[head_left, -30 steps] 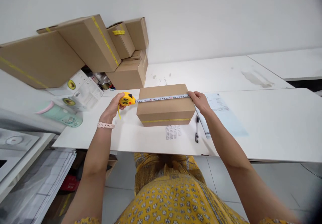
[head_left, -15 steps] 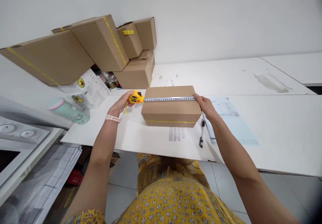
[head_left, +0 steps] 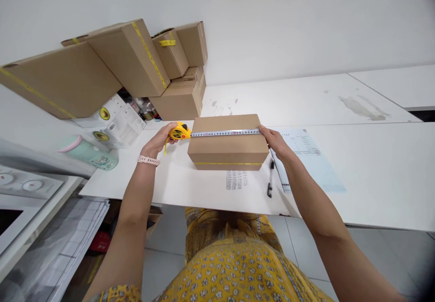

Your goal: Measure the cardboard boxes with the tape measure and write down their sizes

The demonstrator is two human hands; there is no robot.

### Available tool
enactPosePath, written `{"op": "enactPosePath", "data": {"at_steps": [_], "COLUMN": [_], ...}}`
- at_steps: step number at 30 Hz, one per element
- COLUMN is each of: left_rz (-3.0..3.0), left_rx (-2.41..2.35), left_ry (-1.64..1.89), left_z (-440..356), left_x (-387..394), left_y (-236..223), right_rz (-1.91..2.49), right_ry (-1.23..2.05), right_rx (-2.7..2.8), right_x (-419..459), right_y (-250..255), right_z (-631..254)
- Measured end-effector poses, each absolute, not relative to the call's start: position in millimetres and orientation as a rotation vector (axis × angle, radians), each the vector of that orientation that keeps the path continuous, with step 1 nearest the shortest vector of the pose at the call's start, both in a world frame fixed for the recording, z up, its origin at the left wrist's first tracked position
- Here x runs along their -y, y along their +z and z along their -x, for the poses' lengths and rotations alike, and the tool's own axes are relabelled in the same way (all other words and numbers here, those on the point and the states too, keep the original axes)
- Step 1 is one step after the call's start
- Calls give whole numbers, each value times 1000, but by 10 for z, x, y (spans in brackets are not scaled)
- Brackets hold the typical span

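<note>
A closed cardboard box (head_left: 227, 146) with yellow tape along its near side lies on the white table. My left hand (head_left: 161, 139) is closed around a yellow tape measure (head_left: 179, 131) just off the box's left end. The metal blade (head_left: 220, 133) runs out of the case straight across the box top to the right edge. There my right hand (head_left: 273, 140) pinches the blade's end against the box, its fingertips partly hidden behind the corner. A short yellow strap hangs below the case.
A black pen (head_left: 271, 177) and a pale blue document folder (head_left: 309, 161) lie right of the box. Printed labels (head_left: 237, 179) sit in front of it. Several stacked cartons (head_left: 129, 57), a mint bottle (head_left: 88, 152) and a white avocado-print box (head_left: 115, 123) stand at the left.
The whole view has shifted slightly, moving things a little to the left. Both hands keep the same hold, with the blade still stretched across the box.
</note>
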State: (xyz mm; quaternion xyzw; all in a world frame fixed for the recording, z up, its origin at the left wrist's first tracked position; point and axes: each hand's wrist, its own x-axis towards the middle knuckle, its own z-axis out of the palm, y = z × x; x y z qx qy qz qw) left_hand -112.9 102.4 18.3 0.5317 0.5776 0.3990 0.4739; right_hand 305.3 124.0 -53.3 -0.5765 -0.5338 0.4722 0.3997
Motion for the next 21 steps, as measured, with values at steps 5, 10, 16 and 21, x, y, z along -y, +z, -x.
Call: {"op": "enactPosePath", "data": {"at_steps": [5, 10, 16, 21], "left_rz": [-1302, -1304, -1301, -1303], "left_rx": [-1416, -1411, -1402, -1409], "left_ry": [972, 959, 967, 966], "left_z": [1145, 1141, 1148, 1157], "left_x": [-1053, -1054, -1055, -1048], "left_y": [182, 195, 190, 177], "right_rz": [1457, 1451, 1429, 1475], "right_ry": [1206, 1203, 1200, 1021], "right_rx": [1342, 1348, 1426, 1692], "right_x": [-1229, -1220, -1200, -1211], "right_y": [-505, -497, -444, -313], "right_z": [-3039, -3025, -3037, -3079]}}
